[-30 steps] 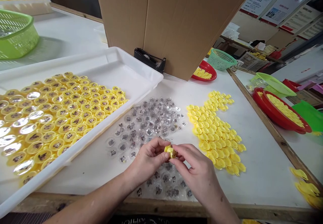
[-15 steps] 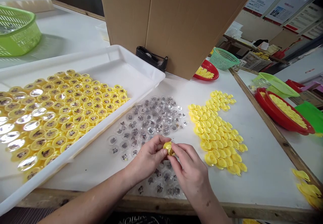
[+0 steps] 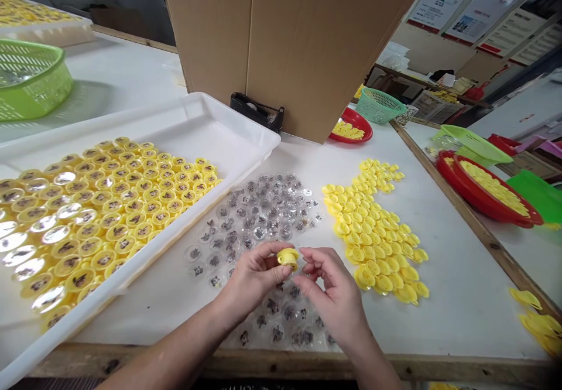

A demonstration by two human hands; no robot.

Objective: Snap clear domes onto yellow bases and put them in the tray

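Observation:
My left hand [image 3: 259,273] pinches a small round yellow plastic piece [image 3: 288,258] between thumb and fingers, above the table. Just to its right, my right hand [image 3: 331,284] has its thumb and curled fingers apart, with nothing visible in them. Clear round discs with small dark pictures [image 3: 259,214] are spread under and beyond both hands. To the right of them lie many loose yellow round caps [image 3: 373,232]. On the left, a white tray [image 3: 237,126] holds rows of yellow pieces with pictures on top [image 3: 132,202].
A tall cardboard sheet [image 3: 290,38] stands at the back, a black tape dispenser [image 3: 257,112] at its foot. Green baskets [image 3: 35,85] and red dishes [image 3: 487,194] stand around. A wooden strip [image 3: 478,220] edges the table on the right.
My right hand has come off the yellow piece and moved slightly right, its fingers opening. The piece stays in my left hand, now turned to show its side. The view has shifted a little.

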